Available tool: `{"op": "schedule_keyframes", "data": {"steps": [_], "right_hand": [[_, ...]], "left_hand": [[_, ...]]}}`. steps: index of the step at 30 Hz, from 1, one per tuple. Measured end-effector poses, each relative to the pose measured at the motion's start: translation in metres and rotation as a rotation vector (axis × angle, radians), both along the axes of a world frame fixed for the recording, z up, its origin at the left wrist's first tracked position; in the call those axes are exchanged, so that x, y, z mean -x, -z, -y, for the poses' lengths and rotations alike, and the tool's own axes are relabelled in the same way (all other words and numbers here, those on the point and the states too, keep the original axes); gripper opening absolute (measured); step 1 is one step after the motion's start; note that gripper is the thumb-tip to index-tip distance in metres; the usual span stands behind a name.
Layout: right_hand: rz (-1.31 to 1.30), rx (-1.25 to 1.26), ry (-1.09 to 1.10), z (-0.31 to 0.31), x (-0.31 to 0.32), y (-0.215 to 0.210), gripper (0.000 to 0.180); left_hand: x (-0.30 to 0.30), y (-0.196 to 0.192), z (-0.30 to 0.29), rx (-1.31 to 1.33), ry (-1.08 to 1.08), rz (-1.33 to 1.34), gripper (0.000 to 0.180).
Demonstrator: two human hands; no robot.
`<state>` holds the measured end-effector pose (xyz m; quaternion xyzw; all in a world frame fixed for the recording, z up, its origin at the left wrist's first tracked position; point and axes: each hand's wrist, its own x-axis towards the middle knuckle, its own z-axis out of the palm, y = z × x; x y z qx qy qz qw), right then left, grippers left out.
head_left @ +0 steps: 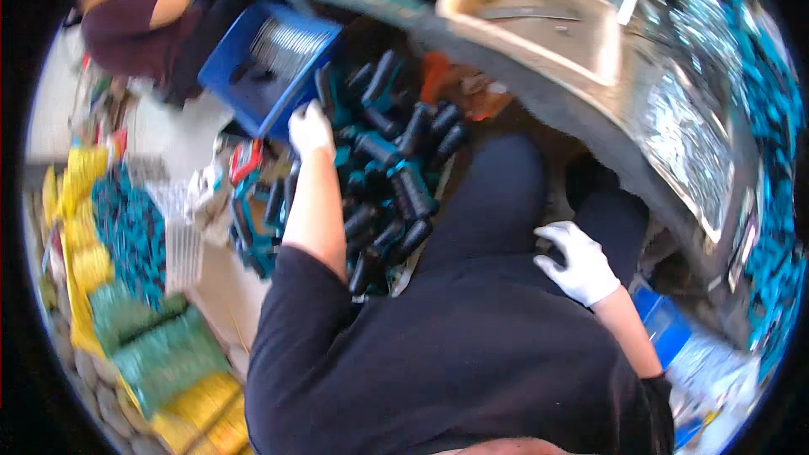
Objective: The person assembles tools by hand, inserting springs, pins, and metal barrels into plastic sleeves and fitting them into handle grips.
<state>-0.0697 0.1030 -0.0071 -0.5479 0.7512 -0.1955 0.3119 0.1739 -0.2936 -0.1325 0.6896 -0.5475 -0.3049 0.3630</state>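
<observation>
My left hand [312, 130], in a white glove, reaches forward to the near right corner of a blue plastic crate [226, 67]. Its fingers appear closed on the crate's rim, though blur softens them. Inside the crate are a row of pale slats or strips and a few dark pieces. Right beside this hand lies a heap of black and teal tool-like parts [392, 156] with rounded grips. Over my lap, near the right thigh, my right hand [577, 263], also white-gloved, rests with its fingers apart and nothing in it.
A grey-edged workbench curves along the right, bearing a cream tray [531, 21] and shiny and teal pieces. Another person [139, 34] works at the upper left. Yellow and green sacks [168, 354] and a pile of teal parts [128, 236] lie left. A blue bin [661, 324] stands right.
</observation>
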Motion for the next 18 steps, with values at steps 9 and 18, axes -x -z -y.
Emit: {"op": "schedule_keyframes", "data": {"steps": [9,18], "right_hand": [[-0.011,0.082,-0.033,-0.020,-0.016,-0.008,0.034],[-0.238,0.511,0.297,-0.105,0.019,-0.053,0.023]], "left_hand": [[-0.001,-0.030,-0.048,-0.068,0.097,-0.552,0.032],[0.094,-0.110,-0.186,0.052,0.773,-0.554,0.018]]}}
